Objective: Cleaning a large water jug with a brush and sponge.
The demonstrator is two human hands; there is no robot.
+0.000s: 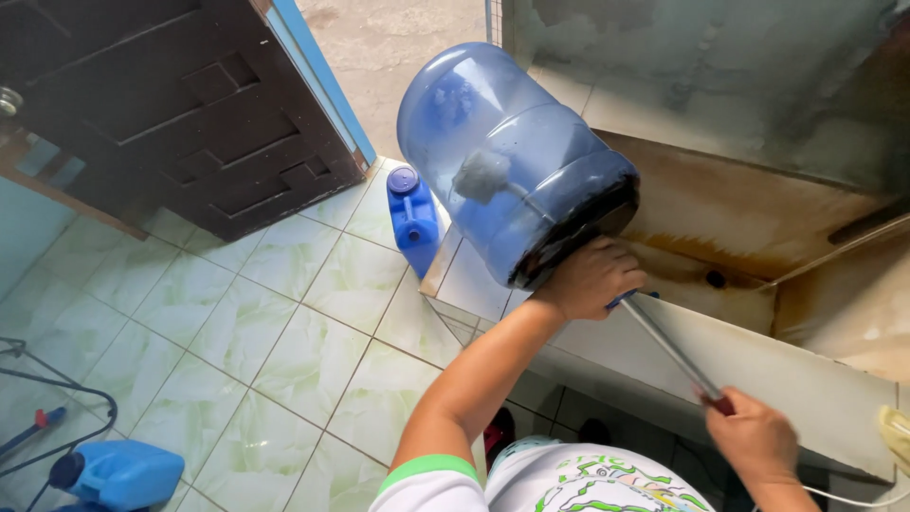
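Gripping jug (pixel 512 152) neck: left hand (pixel 590 277) | right hand (pixel 755 438) clasps brush rod (pixel 668 346)

A large translucent blue water jug (pixel 512 156) lies tipped on its side over the stained trough edge, mouth toward the person; a long metal-handled brush (pixel 664 341) runs in through its mouth, pale head inside
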